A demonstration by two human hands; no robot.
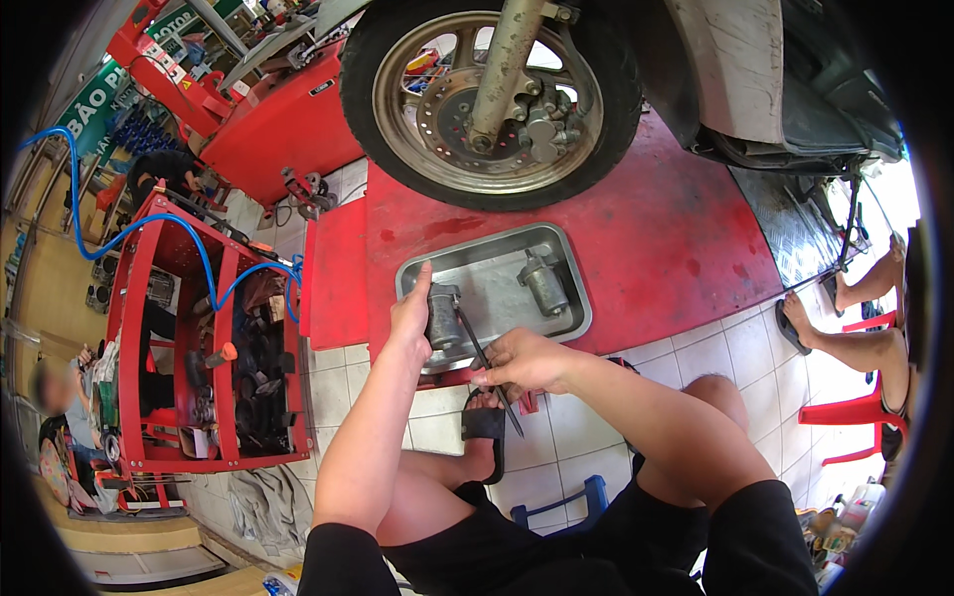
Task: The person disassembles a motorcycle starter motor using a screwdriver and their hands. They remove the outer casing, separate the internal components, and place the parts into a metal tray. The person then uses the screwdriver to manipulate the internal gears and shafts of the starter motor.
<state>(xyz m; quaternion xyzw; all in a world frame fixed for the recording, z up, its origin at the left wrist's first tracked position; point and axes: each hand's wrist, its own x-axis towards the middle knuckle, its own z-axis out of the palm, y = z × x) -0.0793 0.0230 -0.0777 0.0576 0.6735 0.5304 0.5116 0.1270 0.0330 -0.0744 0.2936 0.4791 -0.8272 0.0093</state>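
Observation:
A shallow metal tray [584, 308] rests on the red platform in front of me. Inside its left end, a grey metal cylinder [443, 323] with a flanged top, like a small motor, is gripped at its side by my left hand [407, 318]; most of those fingers are hidden behind it. My right hand [525, 360] is closed around a slender dark rod [475, 343], whose upper end meets the cylinder's top while a pointed end sticks out below the hand. A second similar cylinder [544, 285] lies in the tray's right half, apart from both hands.
A scooter's front wheel [492, 104] stands beyond the tray on the red platform [656, 238]. At left is a red shelf cart [224, 338] with a blue air hose [139, 223]. People are nearby at left and right; a red plastic chair [855, 409] stands at right.

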